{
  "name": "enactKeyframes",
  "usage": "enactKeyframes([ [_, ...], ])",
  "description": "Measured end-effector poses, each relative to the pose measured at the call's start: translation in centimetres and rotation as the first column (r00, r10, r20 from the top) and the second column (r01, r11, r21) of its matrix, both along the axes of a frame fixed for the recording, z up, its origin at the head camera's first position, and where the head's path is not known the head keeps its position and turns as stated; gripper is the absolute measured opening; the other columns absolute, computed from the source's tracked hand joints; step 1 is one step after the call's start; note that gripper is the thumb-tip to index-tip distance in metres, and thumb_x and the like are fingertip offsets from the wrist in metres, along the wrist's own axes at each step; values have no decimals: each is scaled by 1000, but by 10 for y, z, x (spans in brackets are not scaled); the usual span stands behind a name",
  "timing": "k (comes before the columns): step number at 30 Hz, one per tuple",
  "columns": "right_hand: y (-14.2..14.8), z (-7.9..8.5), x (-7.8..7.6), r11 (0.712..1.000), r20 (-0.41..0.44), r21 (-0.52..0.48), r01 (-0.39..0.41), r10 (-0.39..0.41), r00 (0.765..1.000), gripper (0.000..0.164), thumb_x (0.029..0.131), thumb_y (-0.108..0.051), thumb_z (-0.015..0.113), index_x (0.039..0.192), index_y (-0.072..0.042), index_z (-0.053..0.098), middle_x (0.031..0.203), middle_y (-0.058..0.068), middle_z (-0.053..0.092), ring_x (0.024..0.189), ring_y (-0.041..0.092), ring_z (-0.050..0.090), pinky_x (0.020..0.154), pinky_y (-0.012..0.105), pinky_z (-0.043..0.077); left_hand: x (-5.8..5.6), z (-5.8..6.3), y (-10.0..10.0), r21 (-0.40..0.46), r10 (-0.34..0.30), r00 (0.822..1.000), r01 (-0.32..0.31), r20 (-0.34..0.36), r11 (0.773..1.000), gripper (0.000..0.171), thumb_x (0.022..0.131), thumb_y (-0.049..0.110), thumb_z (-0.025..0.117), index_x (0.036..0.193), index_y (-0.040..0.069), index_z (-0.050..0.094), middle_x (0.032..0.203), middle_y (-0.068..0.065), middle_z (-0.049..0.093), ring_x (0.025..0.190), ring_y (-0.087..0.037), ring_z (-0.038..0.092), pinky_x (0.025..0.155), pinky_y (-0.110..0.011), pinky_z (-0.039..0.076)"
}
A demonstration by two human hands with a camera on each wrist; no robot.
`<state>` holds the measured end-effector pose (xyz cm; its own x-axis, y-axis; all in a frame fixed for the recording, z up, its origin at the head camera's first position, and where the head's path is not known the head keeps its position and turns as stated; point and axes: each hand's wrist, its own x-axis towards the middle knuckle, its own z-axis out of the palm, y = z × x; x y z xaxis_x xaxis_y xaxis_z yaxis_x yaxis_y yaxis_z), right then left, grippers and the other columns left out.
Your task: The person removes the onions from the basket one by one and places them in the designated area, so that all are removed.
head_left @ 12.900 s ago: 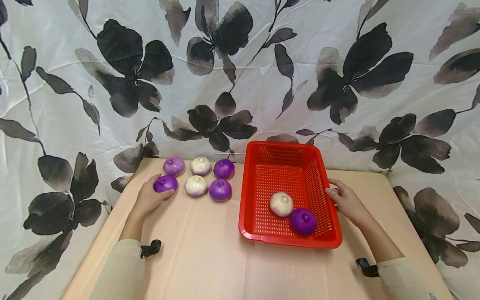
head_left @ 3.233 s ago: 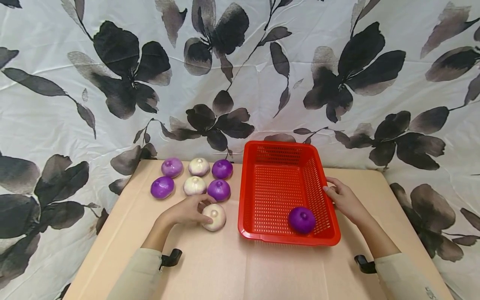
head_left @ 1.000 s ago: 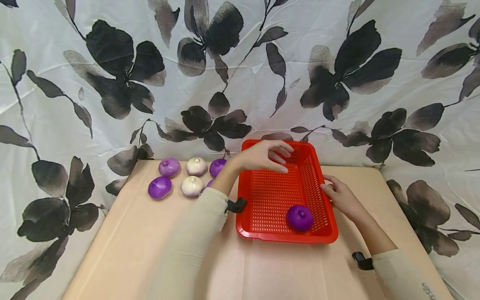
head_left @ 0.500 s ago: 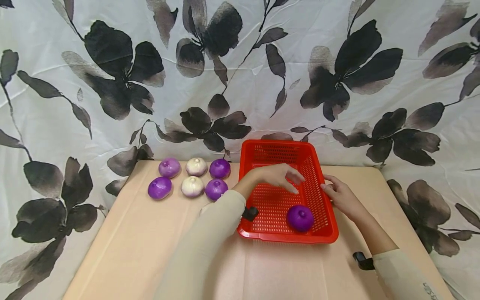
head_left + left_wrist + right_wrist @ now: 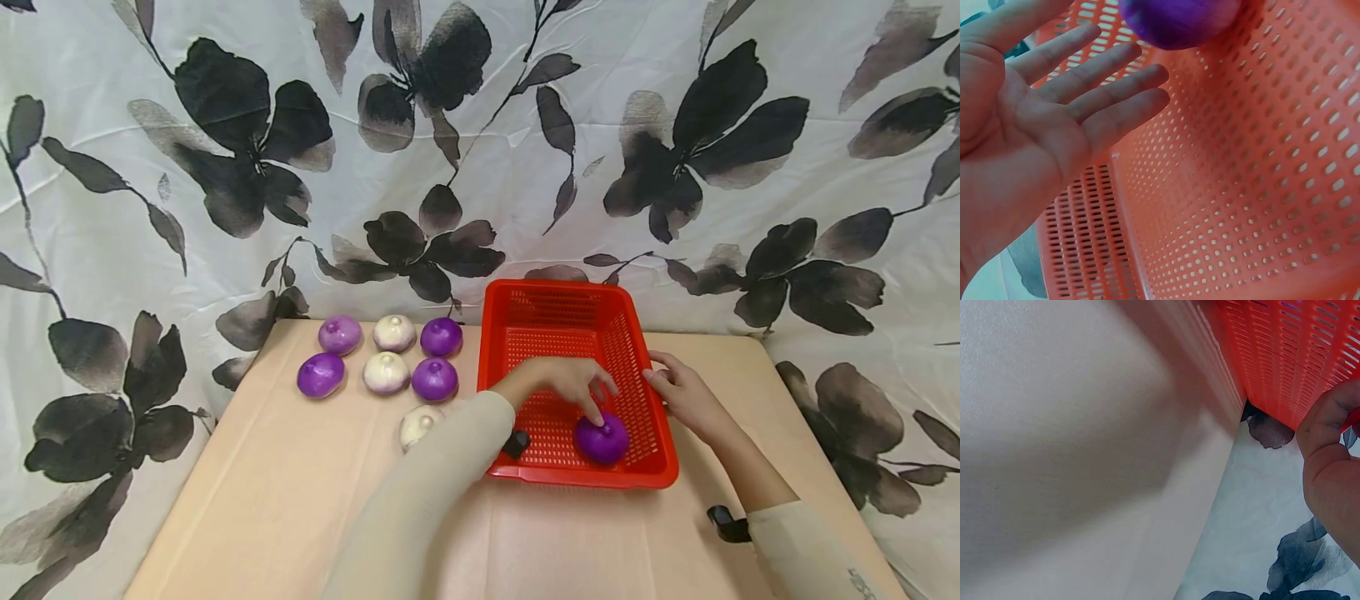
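A red plastic basket [image 5: 577, 479] stands on the table with one purple onion [image 5: 602, 442] near its front right corner. My left hand [image 5: 570, 379] reaches down inside it, thumb and fingers spread. In the head view a fingertip overlaps the onion's top; in the left wrist view the fingers [image 5: 1116, 94] are straight and the onion [image 5: 1179, 19] sits beyond them, not enclosed. My right hand [image 5: 686, 396] grips the basket's right rim, its fingers hooked over the edge, as the right wrist view also shows with the hand [image 5: 1332, 444] at the perforated wall [image 5: 1291, 356].
Left of the basket, several onions stand in two rows, among them a purple onion [image 5: 435, 380] and a white onion [image 5: 386, 373]. Another white onion [image 5: 420, 425] lies in front of them, partly behind my left sleeve [image 5: 435, 475]. A floral cloth [image 5: 555, 167] hangs behind the table [image 5: 285, 517].
Earlier a white onion moved out of the basket to the table in front of the rows. Since then my left hand has swung right over the basket and lowered toward the purple onion.
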<state>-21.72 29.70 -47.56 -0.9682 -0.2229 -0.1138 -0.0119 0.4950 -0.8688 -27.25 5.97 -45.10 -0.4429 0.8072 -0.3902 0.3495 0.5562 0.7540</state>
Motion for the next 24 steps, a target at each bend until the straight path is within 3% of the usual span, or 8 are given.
enactKeyframes([
  [8, 3, -3, -1, 1000, -1, 4, 3, -3, 1000, 60, 111, -25, 48, 158, 4, 27, 106, 25, 66, 82, 13, 67, 68, 28, 62, 6, -11, 9, -94, -40, 997, 34, -63, 995, 63, 85, 22, 86, 141, 10, 60, 128, -6, 69, 114, -13, 65, 96, -23, 53],
  [15, 2, -2, 0, 1000, -2, -5, 8, -8, 1000, 59, 111, -25, 49, 158, 4, 28, 104, 23, 65, 81, 12, 66, 68, 28, 62, 11, -10, 12, -166, -48, 992, 28, -119, 986, 58, 85, 26, 87, 137, 15, 64, 124, 0, 66, 112, -11, 61, 98, -25, 50],
  [24, 2, -3, 0, 1000, 3, -5, 7, -7, 1000, 60, 110, -26, 49, 158, 3, 28, 106, 24, 65, 82, 15, 67, 69, 29, 62, 11, -8, 6, -103, -16, 997, 8, -77, 995, 50, 85, 25, 87, 130, 14, 67, 118, 0, 65, 105, -11, 61, 89, -23, 53],
])
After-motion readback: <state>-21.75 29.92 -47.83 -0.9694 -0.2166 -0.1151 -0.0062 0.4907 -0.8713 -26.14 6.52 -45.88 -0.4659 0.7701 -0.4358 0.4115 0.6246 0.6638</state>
